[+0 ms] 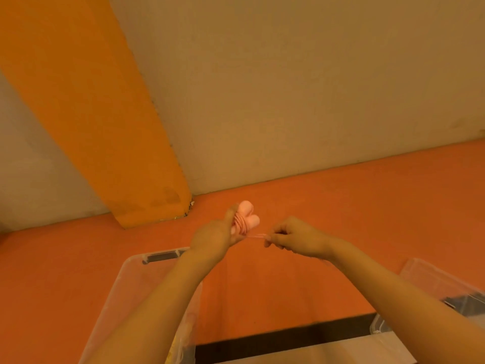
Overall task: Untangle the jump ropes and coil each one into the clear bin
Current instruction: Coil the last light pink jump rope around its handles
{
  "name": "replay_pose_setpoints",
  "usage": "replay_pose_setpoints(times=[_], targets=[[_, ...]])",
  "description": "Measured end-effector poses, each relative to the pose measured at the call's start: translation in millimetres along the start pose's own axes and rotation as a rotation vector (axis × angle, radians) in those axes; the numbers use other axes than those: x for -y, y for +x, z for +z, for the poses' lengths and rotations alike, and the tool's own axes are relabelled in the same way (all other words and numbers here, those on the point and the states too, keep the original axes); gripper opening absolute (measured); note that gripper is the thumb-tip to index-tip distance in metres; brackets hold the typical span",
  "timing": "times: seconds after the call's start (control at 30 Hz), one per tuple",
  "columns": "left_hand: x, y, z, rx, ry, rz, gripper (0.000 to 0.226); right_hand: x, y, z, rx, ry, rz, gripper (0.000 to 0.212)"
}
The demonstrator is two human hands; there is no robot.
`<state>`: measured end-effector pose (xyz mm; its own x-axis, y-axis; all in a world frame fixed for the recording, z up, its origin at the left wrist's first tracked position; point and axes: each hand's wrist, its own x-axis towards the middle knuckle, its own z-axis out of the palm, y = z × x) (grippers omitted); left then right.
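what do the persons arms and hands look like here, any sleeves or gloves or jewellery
Both forearms are bare as far as the frame shows, with no sleeves in view. The left hand and right hand wear no gloves, and no rings, watch or bracelets are visible. The picture is slightly soft, so very small items could go unseen.

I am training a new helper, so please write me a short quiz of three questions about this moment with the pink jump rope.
1. True or false: the left hand grips the pink handles.
2. What does the right hand pinch?
3. The clear bin is: A) below the left arm B) on the wall.

Key: 1 true; 2 the cord; 3 A.
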<state>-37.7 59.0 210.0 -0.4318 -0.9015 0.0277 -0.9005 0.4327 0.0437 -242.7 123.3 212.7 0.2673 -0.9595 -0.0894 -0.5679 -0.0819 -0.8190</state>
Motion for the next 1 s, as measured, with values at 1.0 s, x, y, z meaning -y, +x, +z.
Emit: replay_pose_setpoints(times=[1.0], targets=[[-39, -23, -16, 0.120, 0.104, 0.645, 0.074, -42, -15, -45, -0.119, 0.446, 0.088, 0.011]])
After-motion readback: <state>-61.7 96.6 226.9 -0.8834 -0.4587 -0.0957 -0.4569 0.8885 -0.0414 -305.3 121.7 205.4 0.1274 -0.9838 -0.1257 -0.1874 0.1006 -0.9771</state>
